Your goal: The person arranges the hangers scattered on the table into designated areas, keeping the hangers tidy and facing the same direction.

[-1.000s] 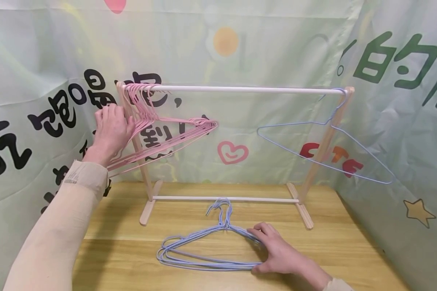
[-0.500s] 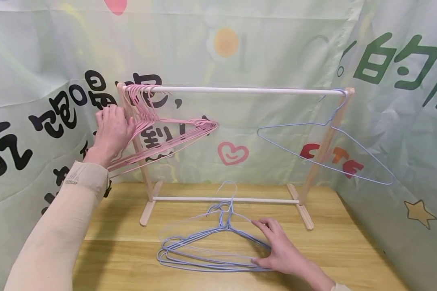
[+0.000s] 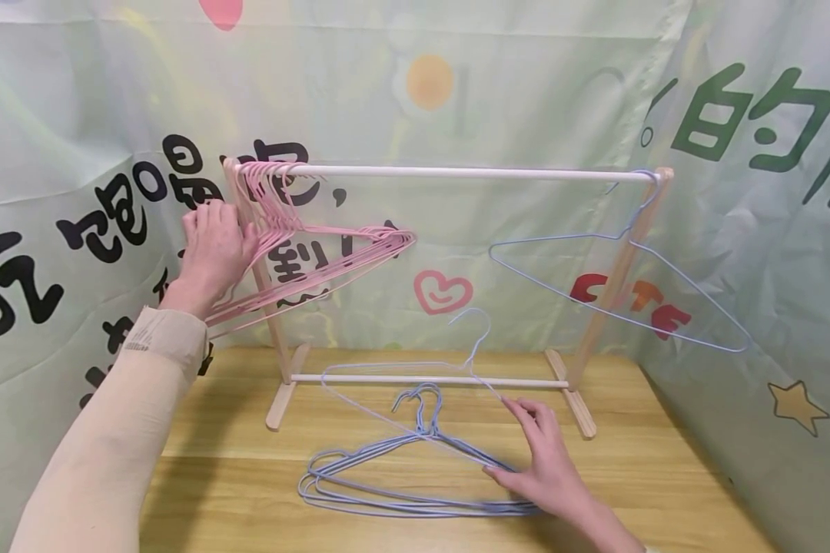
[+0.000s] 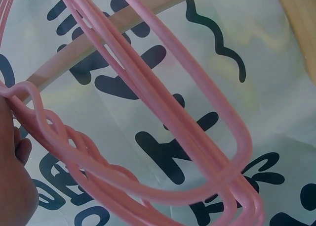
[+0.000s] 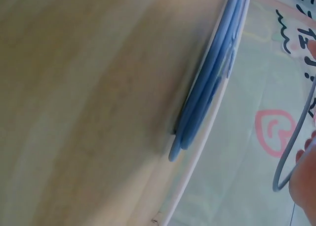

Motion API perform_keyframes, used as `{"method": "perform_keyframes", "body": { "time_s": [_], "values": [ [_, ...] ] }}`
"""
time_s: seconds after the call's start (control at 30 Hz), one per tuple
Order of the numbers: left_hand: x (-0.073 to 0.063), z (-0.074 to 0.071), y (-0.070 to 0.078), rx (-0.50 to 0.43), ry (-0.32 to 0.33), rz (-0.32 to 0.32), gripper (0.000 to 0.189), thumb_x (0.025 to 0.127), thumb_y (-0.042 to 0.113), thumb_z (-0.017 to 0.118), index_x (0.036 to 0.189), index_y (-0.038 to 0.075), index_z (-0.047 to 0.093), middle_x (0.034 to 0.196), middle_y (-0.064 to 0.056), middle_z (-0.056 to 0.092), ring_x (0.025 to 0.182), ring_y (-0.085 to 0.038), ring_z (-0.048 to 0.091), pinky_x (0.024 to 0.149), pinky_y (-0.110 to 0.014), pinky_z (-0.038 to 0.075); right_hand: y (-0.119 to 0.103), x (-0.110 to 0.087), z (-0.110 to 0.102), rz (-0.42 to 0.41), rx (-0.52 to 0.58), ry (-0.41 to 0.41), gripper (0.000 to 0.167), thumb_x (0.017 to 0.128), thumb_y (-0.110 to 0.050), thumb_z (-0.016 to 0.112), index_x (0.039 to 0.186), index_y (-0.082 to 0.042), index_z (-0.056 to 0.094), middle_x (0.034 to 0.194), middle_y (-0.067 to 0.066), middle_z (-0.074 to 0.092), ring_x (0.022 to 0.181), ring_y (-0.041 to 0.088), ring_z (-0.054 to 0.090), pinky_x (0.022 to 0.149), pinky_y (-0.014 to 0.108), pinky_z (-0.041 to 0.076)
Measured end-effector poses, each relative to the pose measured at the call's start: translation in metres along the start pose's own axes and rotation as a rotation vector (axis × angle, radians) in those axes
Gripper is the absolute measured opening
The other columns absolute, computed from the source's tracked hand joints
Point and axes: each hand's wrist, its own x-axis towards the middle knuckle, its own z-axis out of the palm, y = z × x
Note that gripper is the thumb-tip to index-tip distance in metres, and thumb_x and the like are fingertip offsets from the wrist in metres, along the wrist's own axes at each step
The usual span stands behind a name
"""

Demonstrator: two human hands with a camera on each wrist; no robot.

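Note:
My right hand holds one thin blue hanger by its right end, raised over the pile with its hook up and leaning right. In the right wrist view this hand shows at the edge, fingers around the wire. Under it, a pile of blue hangers lies on the table. My left hand grips the rack's left post, close to pink hangers on the rail. The left wrist view shows its curled fingers beside the pink wires; part of the grip is hidden.
A white top rail joins two wooden posts, with a lower bar near the wooden table. One blue hanger hangs at the right end of the top rail. Printed cloth surrounds the back and sides.
My right hand has lifted one blue hanger off the pile, moving it up and to the right. The rest of the pile stays on the table. My left hand keeps its place.

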Motion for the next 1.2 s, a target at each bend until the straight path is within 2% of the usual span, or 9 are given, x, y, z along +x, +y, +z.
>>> {"method": "perform_keyframes", "body": {
  "time_s": [0.07,0.13,0.23,0.33,0.57,0.67,0.97,1.1,1.2],
  "values": [
    [0.000,0.000,0.001,-0.001,-0.003,-0.002,0.034,0.107,0.026,0.041,0.101,-0.007,0.046,0.104,-0.025,0.041,0.108,-0.047,0.036,0.105,-0.062,0.020,0.002,0.002,-0.002,0.001,-0.003,0.039,0.105,0.067,-0.040,0.096,0.152,0.000,0.048,0.133,0.019,0.047,0.120,0.024,0.040,0.095,0.024,0.033],
    [0.000,-0.001,0.001,0.000,-0.008,-0.006,0.034,0.107,0.026,0.041,0.102,-0.007,0.046,0.105,-0.025,0.041,0.108,-0.047,0.036,0.106,-0.062,0.020,0.004,0.004,-0.003,-0.013,-0.004,0.095,0.100,0.078,-0.054,0.087,0.150,0.004,0.048,0.131,0.023,0.047,0.118,0.026,0.040,0.097,0.023,0.032],
    [0.000,-0.001,0.001,0.002,-0.014,-0.010,0.034,0.107,0.026,0.041,0.102,-0.008,0.046,0.105,-0.025,0.041,0.109,-0.047,0.036,0.106,-0.062,0.019,0.007,0.010,-0.006,-0.050,-0.014,0.195,0.098,0.086,-0.065,0.071,0.147,0.009,0.049,0.127,0.029,0.048,0.115,0.031,0.041,0.100,0.022,0.028],
    [0.000,0.000,0.000,0.000,-0.014,-0.011,0.034,0.107,0.026,0.042,0.102,-0.008,0.046,0.105,-0.025,0.041,0.109,-0.047,0.036,0.106,-0.062,0.019,0.010,0.016,-0.010,-0.079,-0.042,0.285,0.097,0.087,-0.065,0.071,0.143,0.011,0.051,0.123,0.032,0.048,0.112,0.037,0.041,0.102,0.024,0.024],
    [0.000,0.001,0.000,-0.003,-0.008,-0.003,0.033,0.107,0.025,0.042,0.101,-0.007,0.046,0.104,-0.025,0.041,0.108,-0.047,0.036,0.105,-0.062,0.019,0.017,0.028,-0.029,-0.122,-0.112,0.410,0.098,0.087,-0.064,0.071,0.141,0.015,0.050,0.119,0.038,0.045,0.103,0.041,0.039,0.100,0.023,0.023],
    [0.000,0.001,0.000,-0.003,-0.006,-0.002,0.033,0.107,0.025,0.042,0.101,-0.007,0.046,0.103,-0.024,0.041,0.108,-0.047,0.036,0.105,-0.062,0.019,0.020,0.036,-0.038,-0.149,-0.133,0.459,0.098,0.088,-0.064,0.071,0.141,0.016,0.049,0.118,0.039,0.044,0.099,0.040,0.038,0.101,0.025,0.020],
    [0.000,0.003,-0.002,0.002,0.004,0.003,0.033,0.106,0.025,0.042,0.100,-0.007,0.045,0.103,-0.024,0.041,0.107,-0.047,0.036,0.105,-0.062,0.020,0.017,0.066,-0.073,-0.166,-0.218,0.572,0.096,0.088,-0.066,0.069,0.139,0.013,0.053,0.114,0.040,0.043,0.098,0.046,0.037,0.100,0.036,0.015],
    [0.000,0.003,-0.002,0.007,0.006,0.006,0.033,0.107,0.025,0.042,0.100,-0.007,0.045,0.103,-0.024,0.041,0.106,-0.047,0.036,0.105,-0.062,0.020,0.015,0.079,-0.092,-0.158,-0.249,0.593,0.096,0.088,-0.068,0.067,0.138,0.013,0.054,0.114,0.039,0.043,0.100,0.048,0.038,0.099,0.037,0.014],
    [0.000,0.002,-0.002,0.010,0.004,0.005,0.033,0.107,0.025,0.042,0.100,-0.007,0.045,0.104,-0.024,0.041,0.106,-0.047,0.036,0.105,-0.062,0.020,0.019,0.089,-0.108,-0.144,-0.287,0.577,0.099,0.087,-0.071,0.065,0.137,0.013,0.054,0.115,0.037,0.043,0.101,0.049,0.038,0.098,0.038,0.014]
  ]
}}
